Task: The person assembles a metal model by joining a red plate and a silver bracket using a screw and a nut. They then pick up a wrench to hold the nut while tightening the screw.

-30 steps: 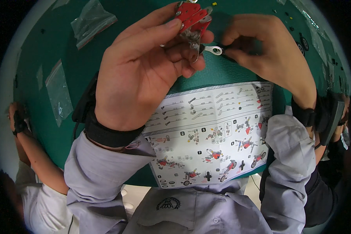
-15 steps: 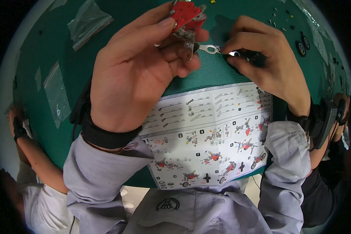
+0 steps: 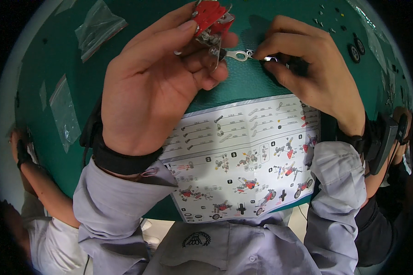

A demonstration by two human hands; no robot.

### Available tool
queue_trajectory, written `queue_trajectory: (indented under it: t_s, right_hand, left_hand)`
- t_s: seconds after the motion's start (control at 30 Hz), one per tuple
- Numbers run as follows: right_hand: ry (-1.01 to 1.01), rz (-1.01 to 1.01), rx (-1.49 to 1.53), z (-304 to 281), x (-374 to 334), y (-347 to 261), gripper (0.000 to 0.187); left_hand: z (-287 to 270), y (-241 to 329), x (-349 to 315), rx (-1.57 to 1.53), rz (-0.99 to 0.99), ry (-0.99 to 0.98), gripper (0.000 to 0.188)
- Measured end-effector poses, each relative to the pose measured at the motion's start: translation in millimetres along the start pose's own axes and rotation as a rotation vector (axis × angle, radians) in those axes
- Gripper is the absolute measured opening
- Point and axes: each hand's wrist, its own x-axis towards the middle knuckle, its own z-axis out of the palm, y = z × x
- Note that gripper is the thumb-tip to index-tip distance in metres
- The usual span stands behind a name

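Observation:
My left hand (image 3: 142,91) is closed around a partly built toy motorcycle model (image 3: 209,20) of red plates and grey metal pieces. A clear piece hangs below the red plates. Out of the model, toward the right, sticks a silver metal link (image 3: 237,55) with an oval hole, a small fastener (image 3: 249,53) at its right end. There my right hand (image 3: 307,59) pinches a slim tool (image 3: 271,59), shiny near the fingertips and dark within the palm. Its exact kind is mostly hidden by the fingers.
Below the hands lies a printed instruction sheet (image 3: 243,156). Clear plastic bags (image 3: 65,114) rest on the green table (image 3: 41,160) at left. Two black wheels (image 3: 354,52) and several small screws (image 3: 321,20) lie at far right. Other people's arms (image 3: 46,188) are at both sides.
My left hand and the model have shifted slightly left and down. The link has moved left with them, and more of its right end shows beside my right fingertips.

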Motion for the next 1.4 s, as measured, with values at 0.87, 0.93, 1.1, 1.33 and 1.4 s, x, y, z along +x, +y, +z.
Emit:
queue_trajectory:
  t_s: [0.87, 0.93, 1.1, 1.33, 1.4]
  right_hand:
    - [0.028, 0.11, 0.034, -4.3, -12.6, -12.9, 0.018]
    - [0.054, 0.158, -0.016, -5.0, -17.3, -13.2, 0.019]
    - [0.027, 0.158, -0.106, -8.5, -18.3, -13.9, 0.021]
    - [0.007, 0.221, -0.141, -7.8, -15.7, -15.7, 0.017]
    - [-0.013, 0.21, -0.181, -8.8, -12.4, -17.7, 0.016]
  left_hand:
    - [8.9, -5.6, -6.3, 0.022, -0.023, 0.045, 0.041]
    - [16.5, -7.0, -9.8, -0.019, -0.038, 0.137, 0.042]
    - [3.0, 2.6, -2.5, 0.032, -0.048, -0.119, 0.043]
    - [23.2, 7.6, -0.6, 0.011, -0.208, 0.053, 0.043]
    - [8.6, 7.3, -0.9, -0.011, -0.179, -0.078, 0.043]
